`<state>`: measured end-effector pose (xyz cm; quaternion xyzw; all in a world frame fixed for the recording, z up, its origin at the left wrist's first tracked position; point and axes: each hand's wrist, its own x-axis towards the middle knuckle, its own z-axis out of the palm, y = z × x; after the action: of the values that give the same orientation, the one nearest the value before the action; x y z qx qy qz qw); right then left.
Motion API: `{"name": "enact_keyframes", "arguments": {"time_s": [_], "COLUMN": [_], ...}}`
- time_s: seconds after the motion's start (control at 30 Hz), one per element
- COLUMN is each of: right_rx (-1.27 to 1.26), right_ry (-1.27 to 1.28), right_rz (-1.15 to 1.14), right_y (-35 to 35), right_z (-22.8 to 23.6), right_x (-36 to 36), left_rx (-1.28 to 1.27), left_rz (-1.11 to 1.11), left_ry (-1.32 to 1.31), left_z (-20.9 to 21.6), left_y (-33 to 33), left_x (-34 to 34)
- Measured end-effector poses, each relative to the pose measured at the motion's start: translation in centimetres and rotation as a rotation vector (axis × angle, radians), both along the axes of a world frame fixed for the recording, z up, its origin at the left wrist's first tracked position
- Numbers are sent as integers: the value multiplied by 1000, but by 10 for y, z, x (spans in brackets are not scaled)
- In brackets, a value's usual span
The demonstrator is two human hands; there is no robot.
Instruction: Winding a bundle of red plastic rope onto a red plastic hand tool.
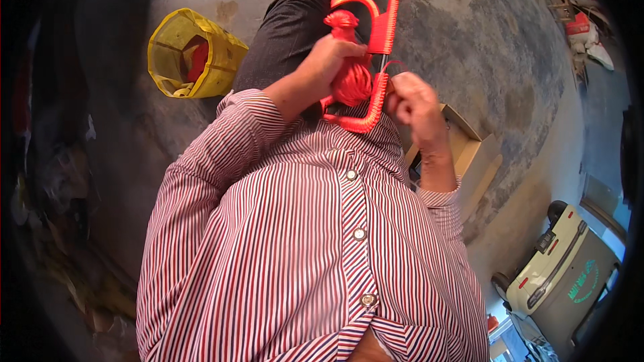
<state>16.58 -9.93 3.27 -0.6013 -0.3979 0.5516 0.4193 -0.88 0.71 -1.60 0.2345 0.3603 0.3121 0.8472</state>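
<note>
My left hand (327, 66) is closed around a bundle of red cord (352, 86), its thumb pointing right. Around and beside the bundle stands an angular frame (377, 102) wound tightly with red cord. A short dark stretch of bare bar (383, 62) shows between two wrapped parts. Just right of the frame, my right hand (417, 106) has its fingers curled in. A thin loose strand (397, 64) arcs from the frame near those fingertips. What the right fingers grip is blurred and partly hidden.
On the concrete floor at left stands a yellow open bag (231, 50) with red material inside. An open cardboard box (463, 151) lies beyond my right forearm. A beige and grey wheeled case (563, 278) is at lower right. Mixed items (580, 27) lie at far right.
</note>
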Motion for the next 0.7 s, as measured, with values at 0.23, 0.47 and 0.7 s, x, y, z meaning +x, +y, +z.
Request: {"name": "enact_keyframes", "arguments": {"time_s": [0.23, 0.47, 0.7], "right_rx": [212, -15, 38], "right_ry": [473, -366, -49], "right_rz": [-171, 169, 465], "right_y": [1, 7, 15], "right_z": [32, -9, 15], "right_x": [67, 36, -4], "left_rx": [340, 1789, 1558], "left_rz": [262, -667, -841], "left_ry": [-88, 918, 1258], "left_z": [43, 73, 66], "left_y": [37, 3, -39], "left_x": [-49, -61, -22]}}
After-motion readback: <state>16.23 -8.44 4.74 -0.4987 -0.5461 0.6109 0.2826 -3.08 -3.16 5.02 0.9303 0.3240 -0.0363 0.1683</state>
